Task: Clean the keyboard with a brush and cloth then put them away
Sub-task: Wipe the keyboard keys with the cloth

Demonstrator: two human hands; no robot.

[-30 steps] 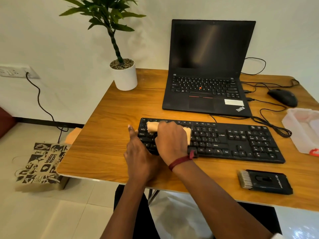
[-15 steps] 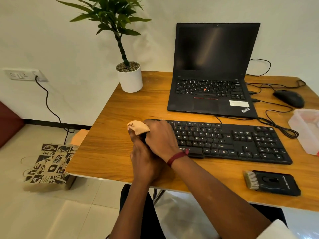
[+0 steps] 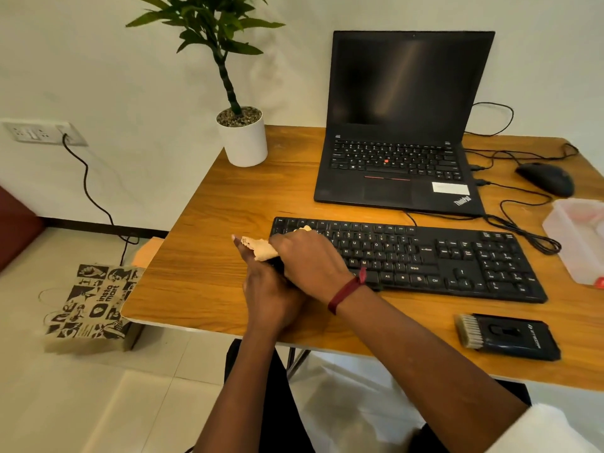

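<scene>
**Keyboard cleaning station: items and positions**

- Keyboard (image 3: 425,256): black, full-size, wired, flat on the wooden tabletop (image 3: 212,223) in front of the person; its left end is covered by the hands.
- Cloth (image 3: 261,248): tan, bunched, at the keyboard's left edge. One end pokes out leftward past the keys, and a scrap shows above the knuckles.
- Right hand (image 3: 307,256): clenched over the cloth, pressing it onto the keyboard's left end (a red band circles the wrist).
- Left hand (image 3: 271,289): just beside and partly under the right hand at the keyboard's left corner, thumb extended against the cloth's free end. Whether it grips anything cannot be told.
- Brush (image 3: 506,335): dark flat body with pale bristles at its left end, lying untouched near the front edge of the tabletop, to the right, well apart from both hands.
- Laptop (image 3: 402,125): open, screen dark, behind the keyboard.
- Mouse (image 3: 545,178): black, to the right of the laptop, cables trailing.
- Clear plastic container (image 3: 575,237): at the right edge, partly out of view.
- Potted plant (image 3: 243,138): white pot, back left corner.
- Printed paper bag (image 3: 88,305): on the floor, left of the tabletop.
</scene>
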